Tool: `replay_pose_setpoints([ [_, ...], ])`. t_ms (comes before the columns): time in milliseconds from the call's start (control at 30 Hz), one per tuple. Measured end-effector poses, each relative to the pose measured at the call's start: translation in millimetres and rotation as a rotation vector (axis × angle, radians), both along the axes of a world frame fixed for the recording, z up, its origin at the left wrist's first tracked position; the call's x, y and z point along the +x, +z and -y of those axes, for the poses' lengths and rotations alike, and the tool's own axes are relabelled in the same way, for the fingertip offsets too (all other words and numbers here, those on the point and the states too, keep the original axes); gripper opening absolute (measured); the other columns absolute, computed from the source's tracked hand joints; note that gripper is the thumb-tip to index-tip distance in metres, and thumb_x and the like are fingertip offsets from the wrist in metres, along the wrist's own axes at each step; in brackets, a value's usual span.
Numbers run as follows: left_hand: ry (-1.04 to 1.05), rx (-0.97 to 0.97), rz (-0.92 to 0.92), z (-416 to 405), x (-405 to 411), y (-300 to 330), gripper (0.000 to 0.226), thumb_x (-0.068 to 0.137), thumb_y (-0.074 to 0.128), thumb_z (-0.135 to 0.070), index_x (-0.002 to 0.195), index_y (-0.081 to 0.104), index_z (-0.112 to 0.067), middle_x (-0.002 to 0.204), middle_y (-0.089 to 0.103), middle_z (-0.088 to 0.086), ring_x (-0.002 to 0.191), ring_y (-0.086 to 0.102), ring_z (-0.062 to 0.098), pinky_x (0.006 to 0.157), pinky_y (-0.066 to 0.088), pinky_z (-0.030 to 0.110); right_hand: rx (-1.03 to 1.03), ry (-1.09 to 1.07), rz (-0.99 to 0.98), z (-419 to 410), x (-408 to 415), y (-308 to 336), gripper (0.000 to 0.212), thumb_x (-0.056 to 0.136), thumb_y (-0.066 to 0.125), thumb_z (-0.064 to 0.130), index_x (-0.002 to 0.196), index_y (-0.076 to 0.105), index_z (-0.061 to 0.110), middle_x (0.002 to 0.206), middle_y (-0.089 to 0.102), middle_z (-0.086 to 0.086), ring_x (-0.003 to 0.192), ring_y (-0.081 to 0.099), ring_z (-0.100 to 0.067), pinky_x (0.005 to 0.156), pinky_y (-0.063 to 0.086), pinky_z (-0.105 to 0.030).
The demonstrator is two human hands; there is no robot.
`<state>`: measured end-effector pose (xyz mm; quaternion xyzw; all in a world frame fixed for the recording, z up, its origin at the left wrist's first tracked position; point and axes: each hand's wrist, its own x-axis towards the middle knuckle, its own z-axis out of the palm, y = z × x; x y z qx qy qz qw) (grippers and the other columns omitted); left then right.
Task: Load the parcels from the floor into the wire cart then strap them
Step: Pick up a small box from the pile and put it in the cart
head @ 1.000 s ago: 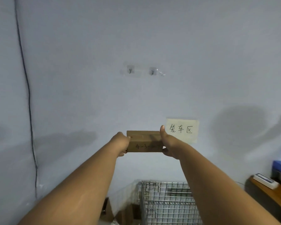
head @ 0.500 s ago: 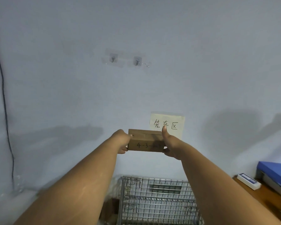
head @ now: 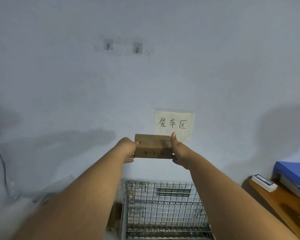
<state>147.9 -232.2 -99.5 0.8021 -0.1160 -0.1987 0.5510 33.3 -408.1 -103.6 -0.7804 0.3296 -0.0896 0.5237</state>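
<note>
The left hand [head: 128,148] and right hand [head: 179,151] clamp the ends of a small brown cardboard parcel [head: 153,147], fingers curled under and thumbs on top, likely to keep it level for lowering. It is held out above the silver wire-mesh cart [head: 164,210] (handwritten "4-3" on its matte, taped front), before a pale paper wall sign [head: 174,124].

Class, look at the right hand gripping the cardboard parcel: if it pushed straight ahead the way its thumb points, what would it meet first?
Probably the paper sign on the wall, just beyond the right hand and parcel; the gap's depth is unclear.
</note>
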Motion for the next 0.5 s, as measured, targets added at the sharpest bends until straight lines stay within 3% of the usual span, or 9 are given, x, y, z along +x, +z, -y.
replay_pose_setpoints([
  [133,-0.027,0.029,-0.029,15,24,-14,0.024,0.100,0.048,-0.023,0.117,0.057,-0.008,0.117,0.061,0.015,0.096,0.065,0.029,0.080,0.056,0.037,0.005,-0.004,-0.028,10,21,-12,0.095,0.084,0.010,0.082,0.150,0.031,0.017,0.120,0.044,-0.007,0.124,0.051,-0.035,0.110,0.041,-0.048],
  [233,-0.068,0.095,-0.031,30,50,-24,0.024,0.100,0.046,-0.023,0.117,0.057,-0.010,0.116,0.062,0.012,0.099,0.066,0.027,0.083,0.055,0.036,0.068,-0.033,-0.050,22,42,-21,0.094,0.085,0.014,0.080,0.152,0.028,0.015,0.148,0.038,-0.010,0.130,0.045,-0.033,0.110,0.041,-0.041],
  [333,-0.070,0.133,-0.039,47,80,-30,0.028,0.099,0.047,-0.023,0.120,0.058,-0.007,0.121,0.061,0.014,0.107,0.062,0.026,0.083,0.051,0.036,0.114,-0.032,-0.046,35,68,-27,0.102,0.078,0.018,0.087,0.153,0.025,0.019,0.157,0.029,-0.007,0.136,0.039,-0.030,0.110,0.040,-0.042],
  [500,-0.056,0.057,-0.095,75,120,-44,0.037,0.101,0.044,-0.032,0.123,0.054,-0.004,0.122,0.059,0.014,0.110,0.060,0.027,0.092,0.051,0.034,0.094,-0.055,-0.094,55,101,-37,0.120,0.058,0.014,0.099,0.152,0.028,0.026,0.148,0.040,-0.007,0.129,0.046,-0.031,0.109,0.039,-0.045],
])
